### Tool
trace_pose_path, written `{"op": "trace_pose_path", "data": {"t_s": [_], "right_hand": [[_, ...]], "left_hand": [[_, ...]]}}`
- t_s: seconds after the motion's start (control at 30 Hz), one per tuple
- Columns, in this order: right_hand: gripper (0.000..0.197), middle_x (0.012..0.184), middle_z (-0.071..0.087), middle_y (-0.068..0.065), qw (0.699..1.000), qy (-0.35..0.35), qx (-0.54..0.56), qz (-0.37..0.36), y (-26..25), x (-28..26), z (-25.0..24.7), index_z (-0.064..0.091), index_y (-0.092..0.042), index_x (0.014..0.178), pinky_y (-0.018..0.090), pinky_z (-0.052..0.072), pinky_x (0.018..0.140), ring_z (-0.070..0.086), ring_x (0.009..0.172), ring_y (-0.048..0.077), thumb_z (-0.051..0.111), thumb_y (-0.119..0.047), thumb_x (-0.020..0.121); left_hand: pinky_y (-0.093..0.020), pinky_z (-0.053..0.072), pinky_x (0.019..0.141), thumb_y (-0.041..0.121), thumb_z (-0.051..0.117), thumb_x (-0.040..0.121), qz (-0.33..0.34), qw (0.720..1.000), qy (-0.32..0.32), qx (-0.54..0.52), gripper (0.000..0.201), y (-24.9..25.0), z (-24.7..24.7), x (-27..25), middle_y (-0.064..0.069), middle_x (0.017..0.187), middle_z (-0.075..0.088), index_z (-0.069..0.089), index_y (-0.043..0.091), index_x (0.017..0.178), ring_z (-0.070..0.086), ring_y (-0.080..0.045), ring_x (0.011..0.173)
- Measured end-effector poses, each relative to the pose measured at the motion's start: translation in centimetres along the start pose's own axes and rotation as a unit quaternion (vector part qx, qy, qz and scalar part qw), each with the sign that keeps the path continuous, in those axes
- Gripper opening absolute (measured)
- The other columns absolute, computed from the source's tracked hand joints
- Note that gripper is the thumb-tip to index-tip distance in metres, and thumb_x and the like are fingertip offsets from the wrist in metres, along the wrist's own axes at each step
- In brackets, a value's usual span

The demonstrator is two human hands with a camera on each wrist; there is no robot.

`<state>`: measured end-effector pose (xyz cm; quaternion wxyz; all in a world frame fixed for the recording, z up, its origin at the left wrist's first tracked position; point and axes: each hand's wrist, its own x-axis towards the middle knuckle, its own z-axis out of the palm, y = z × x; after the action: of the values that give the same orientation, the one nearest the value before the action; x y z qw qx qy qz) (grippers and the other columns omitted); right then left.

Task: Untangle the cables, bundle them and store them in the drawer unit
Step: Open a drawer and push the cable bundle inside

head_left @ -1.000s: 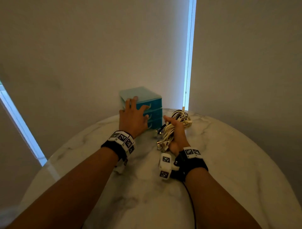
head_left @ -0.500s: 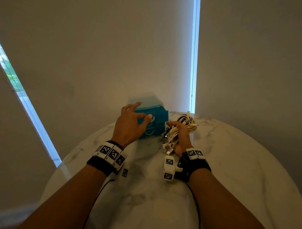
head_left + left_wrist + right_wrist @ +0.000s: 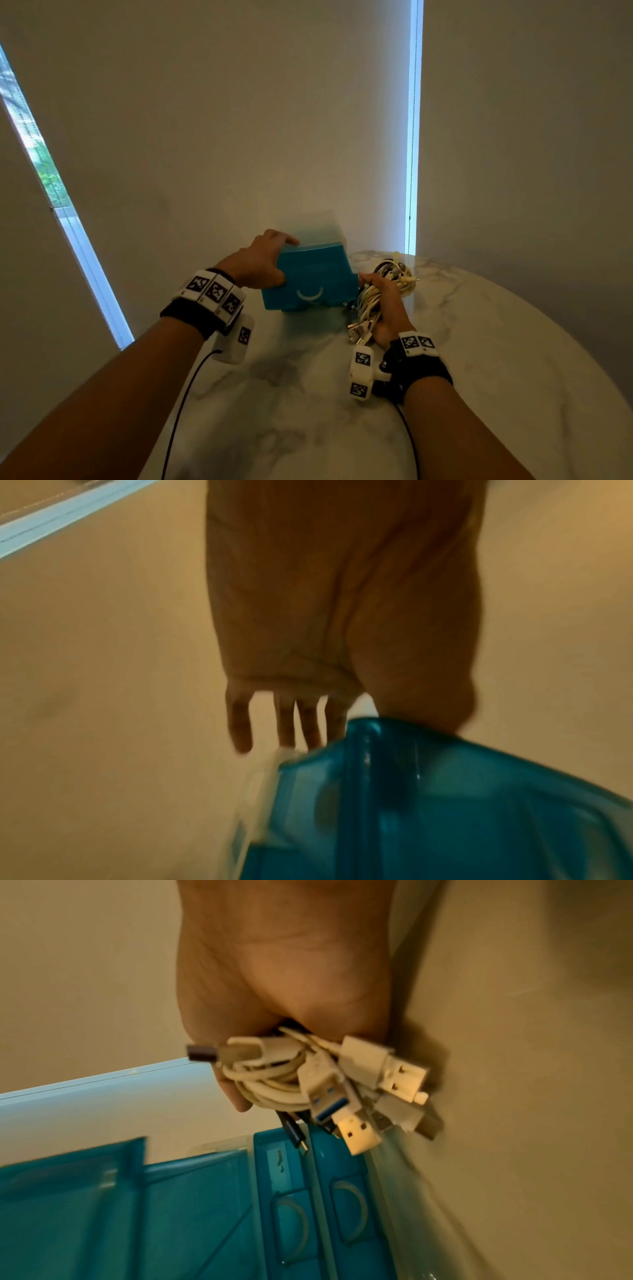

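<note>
A small teal drawer unit (image 3: 320, 226) stands at the far edge of the marble table (image 3: 479, 377). Its top drawer (image 3: 308, 277) is pulled out toward me. My left hand (image 3: 270, 260) grips that drawer's left side, fingers over the top and thumb on the front. In the left wrist view the thumb of my left hand (image 3: 329, 685) presses on the drawer's rim (image 3: 394, 750). My right hand (image 3: 387, 308) holds a coiled bundle of white cables (image 3: 368, 301) just right of the unit. USB plugs stick out of the cable bundle (image 3: 308, 1074) below my right hand (image 3: 274, 988). Two lower drawers (image 3: 322, 1218) are closed.
A pale wall or blind (image 3: 239, 120) rises directly behind the unit, with narrow window strips at the left (image 3: 68, 212) and right (image 3: 412, 137). The table's round edge curves off on both sides. Thin black wires run from my wrist bands along the forearms.
My left hand moved from the unit's front to the top drawer's left side, and that drawer has slid out toward me. The right hand keeps the cable bundle in the same place.
</note>
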<state>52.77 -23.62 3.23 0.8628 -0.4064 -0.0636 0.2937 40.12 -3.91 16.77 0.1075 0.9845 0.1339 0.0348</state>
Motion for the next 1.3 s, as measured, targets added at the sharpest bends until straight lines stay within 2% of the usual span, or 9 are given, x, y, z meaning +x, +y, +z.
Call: {"op": "trace_pose_path", "data": {"t_s": [0.13, 0.27, 0.47, 0.6, 0.77, 0.87, 1.0, 1.17, 1.3], "right_hand": [[0.070, 0.132, 0.071, 0.023, 0.999, -0.001, -0.036, 0.010, 0.0, 0.1, -0.2, 0.070, -0.004, 0.134, 0.062, 0.046, 0.114, 0.065, 0.128, 0.045, 0.082, -0.034, 0.072], [0.044, 0.110, 0.077, 0.018, 0.999, -0.017, -0.026, 0.035, -0.3, -0.4, -0.4, 0.073, -0.009, 0.116, 0.042, 0.061, 0.078, 0.072, 0.090, 0.034, 0.075, -0.028, 0.076], [0.047, 0.113, 0.074, 0.018, 0.999, -0.012, -0.024, 0.035, -0.5, -1.0, -0.6, 0.069, -0.012, 0.121, 0.039, 0.058, 0.078, 0.070, 0.093, 0.033, 0.072, -0.028, 0.077], [0.038, 0.124, 0.076, 0.020, 0.998, 0.027, -0.043, 0.026, -1.5, -1.5, -0.8, 0.073, -0.004, 0.124, 0.044, 0.056, 0.091, 0.070, 0.106, 0.036, 0.066, -0.026, 0.093], [0.027, 0.102, 0.081, 0.016, 0.975, 0.139, -0.128, -0.119, -6.7, -3.7, 0.1, 0.074, 0.000, 0.112, 0.035, 0.061, 0.071, 0.079, 0.082, 0.024, 0.076, -0.017, 0.091], [0.018, 0.075, 0.072, 0.012, 0.905, 0.207, -0.288, -0.236, -11.9, -7.7, 3.3, 0.074, -0.009, 0.083, 0.027, 0.048, 0.049, 0.060, 0.048, 0.015, 0.079, -0.026, 0.085], [0.023, 0.067, 0.070, 0.007, 0.782, 0.151, -0.489, -0.355, -14.7, -11.8, 9.9, 0.071, -0.007, 0.079, 0.031, 0.050, 0.056, 0.064, 0.058, 0.019, 0.076, -0.030, 0.079], [0.038, 0.082, 0.069, 0.003, 0.559, 0.019, -0.818, -0.134, -11.5, -10.9, 14.5, 0.063, -0.014, 0.083, 0.026, 0.050, 0.056, 0.066, 0.070, 0.016, 0.088, -0.043, 0.075], [0.036, 0.095, 0.074, 0.004, 0.492, -0.029, -0.870, 0.018, -8.3, -9.0, 14.3, 0.065, -0.021, 0.082, 0.029, 0.055, 0.067, 0.067, 0.077, 0.017, 0.085, -0.051, 0.080]], "left_hand": [[-0.049, 0.030, 0.128, 0.022, 0.082, 0.086, 0.050, 0.987, -0.151, 0.030, 0.117, 1.0, -1.5, -0.3, -0.005, 0.169, 0.016, -0.001, 0.023, 0.170, 0.025, -0.031, 0.156], [-0.041, 0.004, 0.130, 0.037, 0.091, 0.083, 0.043, 0.970, -0.235, 0.042, 0.144, 1.0, -3.5, -0.4, 0.005, 0.176, -0.020, -0.027, 0.033, 0.165, -0.010, -0.021, 0.164], [-0.055, -0.002, 0.133, 0.111, 0.034, 0.059, 0.015, 0.998, -0.061, -0.012, 0.132, 0.4, -2.7, 3.1, 0.005, 0.179, -0.008, 0.003, 0.045, 0.169, -0.008, -0.022, 0.165], [-0.045, -0.001, 0.134, 0.075, 0.005, 0.103, 0.015, 0.999, -0.042, -0.014, 0.083, -0.7, 0.5, 5.3, -0.003, 0.180, 0.004, 0.009, 0.028, 0.172, 0.002, -0.023, 0.166], [-0.052, 0.011, 0.133, 0.069, 0.004, 0.100, 0.002, 1.000, -0.006, 0.026, 0.080, -1.1, 1.4, 6.3, 0.000, 0.179, 0.014, 0.015, 0.033, 0.171, 0.017, -0.030, 0.163], [-0.060, 0.013, 0.127, 0.054, 0.010, 0.113, -0.015, 0.997, 0.016, 0.072, 0.060, 0.2, 1.3, 5.5, -0.003, 0.178, 0.016, 0.018, 0.034, 0.169, 0.021, -0.035, 0.160], [-0.061, 0.014, 0.124, 0.072, 0.014, 0.106, -0.006, 0.996, 0.030, 0.086, 0.069, 0.0, 0.7, 4.4, -0.007, 0.171, 0.028, 0.029, 0.039, 0.165, 0.026, -0.034, 0.155], [-0.059, 0.022, 0.120, 0.048, 0.023, 0.114, -0.023, 0.992, 0.042, 0.116, 0.050, 0.8, 0.2, 3.3, -0.011, 0.162, 0.035, 0.039, 0.029, 0.157, 0.033, -0.037, 0.147], [-0.058, 0.024, 0.120, 0.038, 0.030, 0.113, -0.017, 0.994, 0.041, 0.098, 0.048, 0.7, -0.3, 2.6, -0.007, 0.163, 0.036, 0.037, 0.039, 0.160, 0.032, -0.037, 0.148]]}}
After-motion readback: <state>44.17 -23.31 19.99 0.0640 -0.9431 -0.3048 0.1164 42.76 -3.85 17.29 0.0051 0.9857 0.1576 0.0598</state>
